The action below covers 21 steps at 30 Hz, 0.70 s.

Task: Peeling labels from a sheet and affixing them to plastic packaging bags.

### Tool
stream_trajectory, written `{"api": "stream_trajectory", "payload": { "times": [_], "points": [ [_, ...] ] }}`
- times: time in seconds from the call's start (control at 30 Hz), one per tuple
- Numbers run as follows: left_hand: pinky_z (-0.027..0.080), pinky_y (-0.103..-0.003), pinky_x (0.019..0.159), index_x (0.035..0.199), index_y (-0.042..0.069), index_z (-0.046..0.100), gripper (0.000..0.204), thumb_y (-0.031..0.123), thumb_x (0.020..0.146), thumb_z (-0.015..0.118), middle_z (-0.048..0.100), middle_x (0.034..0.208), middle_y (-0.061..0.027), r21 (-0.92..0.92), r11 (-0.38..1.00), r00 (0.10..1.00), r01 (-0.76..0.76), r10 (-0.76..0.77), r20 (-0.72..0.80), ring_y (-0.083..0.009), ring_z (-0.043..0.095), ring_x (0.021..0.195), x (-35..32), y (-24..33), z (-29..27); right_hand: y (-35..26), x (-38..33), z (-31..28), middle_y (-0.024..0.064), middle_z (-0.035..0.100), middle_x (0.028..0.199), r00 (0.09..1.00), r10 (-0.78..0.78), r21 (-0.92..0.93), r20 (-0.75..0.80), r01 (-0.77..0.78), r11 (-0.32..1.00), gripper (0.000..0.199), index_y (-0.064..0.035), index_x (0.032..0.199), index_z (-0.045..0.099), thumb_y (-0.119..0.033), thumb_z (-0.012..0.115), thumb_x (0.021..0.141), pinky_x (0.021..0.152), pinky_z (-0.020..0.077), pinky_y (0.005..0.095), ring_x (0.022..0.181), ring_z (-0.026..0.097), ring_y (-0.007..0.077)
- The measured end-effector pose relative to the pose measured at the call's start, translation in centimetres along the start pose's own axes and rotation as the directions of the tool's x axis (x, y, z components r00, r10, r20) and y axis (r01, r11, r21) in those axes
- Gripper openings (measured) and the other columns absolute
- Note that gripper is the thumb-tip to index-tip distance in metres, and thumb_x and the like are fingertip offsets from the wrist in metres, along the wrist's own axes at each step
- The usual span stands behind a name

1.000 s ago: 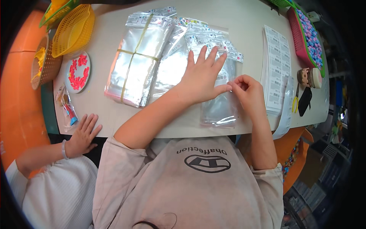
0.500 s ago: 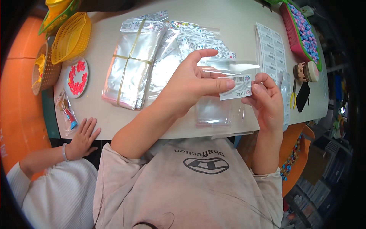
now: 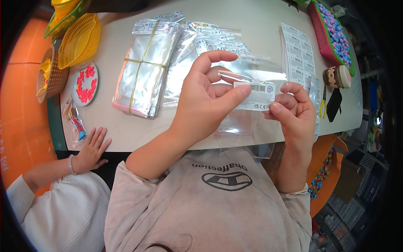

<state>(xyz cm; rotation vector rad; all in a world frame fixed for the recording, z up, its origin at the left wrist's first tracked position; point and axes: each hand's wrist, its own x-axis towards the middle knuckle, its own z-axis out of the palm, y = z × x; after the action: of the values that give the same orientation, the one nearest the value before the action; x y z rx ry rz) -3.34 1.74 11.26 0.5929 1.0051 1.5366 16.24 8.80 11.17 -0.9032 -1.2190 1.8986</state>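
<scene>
White paper, a small rectangle of label (image 3: 259, 98), sat in the grasp of both hands, above the table and against a clear bag (image 3: 261, 76). The left hand (image 3: 205, 96) pressed its thumb on the label's left end, index finger arched free and the others behind the film. The right hand (image 3: 296, 107) pinched the opposite end between thumb and curled forefinger. Whether the label was stuck to the plastic, I could not tell.

A second earlier the left palm had lain spread over the bags; now one was raised and both hands served it, so the handling seemed to have passed from separating film to holding a single piece up.

The film was slick and glassy, throwing a bright streak near its upper part. Beyond it fanned more bags (image 3: 220, 45) with printed headers, then a thick, silvery bundle (image 3: 140, 84) crossed by a flat band. To the right lay matte label sheets (image 3: 297, 52), a squat jar (image 3: 337, 77) and a pink lattice basket (image 3: 320, 38) of rounded blue-and-pink pieces. Far left, a smooth white plate (image 3: 78, 72) carried red bits beside a ribbed yellow basket (image 3: 77, 48).
</scene>
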Motion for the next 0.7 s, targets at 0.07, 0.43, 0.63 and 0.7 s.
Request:
{"api": "stream_trajectory", "payload": {
  "times": [0.07,0.43,0.63,0.7],
  "points": [
    [0.055,-0.024,0.080,0.128,-0.001,0.046,0.054,-0.003,0.081,0.072,0.063,0.098,-0.0082,0.088,0.996,0.999,-0.016,0.019,-0.037,-0.0147,0.067,0.089,-0.3,0.2,0.0,0.2,0.0,-0.1,0.0119,0.069,0.092,1.000,-0.019,-0.010,-0.010,0.019,1.000,0.036,0.0022,0.116,0.052,0.008,0.067,0.084,0.074,0.0602,0.0297,0.084,0.070,0.0180],
    [0.045,-0.038,0.073,0.093,0.006,0.069,0.030,0.010,0.064,0.068,0.060,0.095,-0.0078,0.717,-0.129,0.407,-0.685,0.749,0.523,-0.0271,0.058,0.089,-0.9,-1.3,0.3,-0.5,-1.2,1.5,0.0124,0.071,0.098,0.989,-0.114,-0.165,-0.094,0.098,0.981,0.043,0.0035,0.128,0.050,0.004,0.064,0.087,0.075,0.0606,0.0313,0.085,0.069,0.0163],
    [0.046,-0.042,0.078,0.094,0.001,0.066,0.031,0.011,0.065,0.065,0.061,0.095,-0.0095,0.716,-0.233,0.415,-0.657,0.681,0.603,-0.0287,0.059,0.096,-0.9,-2.8,1.3,-0.9,-2.2,2.1,0.0177,0.070,0.100,0.990,-0.081,-0.134,-0.115,0.065,0.989,0.037,0.0043,0.129,0.049,0.000,0.058,0.093,0.079,0.0589,0.0300,0.088,0.070,0.0191],
    [0.047,-0.043,0.079,0.093,0.000,0.066,0.029,0.010,0.066,0.065,0.061,0.094,-0.0102,0.726,-0.248,0.434,-0.641,0.664,0.609,-0.0292,0.060,0.098,-1.1,-2.7,1.4,-0.9,-2.3,1.9,0.0185,0.070,0.101,0.990,-0.068,-0.154,-0.121,0.049,0.987,0.039,0.0040,0.132,0.047,-0.003,0.057,0.095,0.079,0.0590,0.0303,0.089,0.070,0.0198]
  ]
}}
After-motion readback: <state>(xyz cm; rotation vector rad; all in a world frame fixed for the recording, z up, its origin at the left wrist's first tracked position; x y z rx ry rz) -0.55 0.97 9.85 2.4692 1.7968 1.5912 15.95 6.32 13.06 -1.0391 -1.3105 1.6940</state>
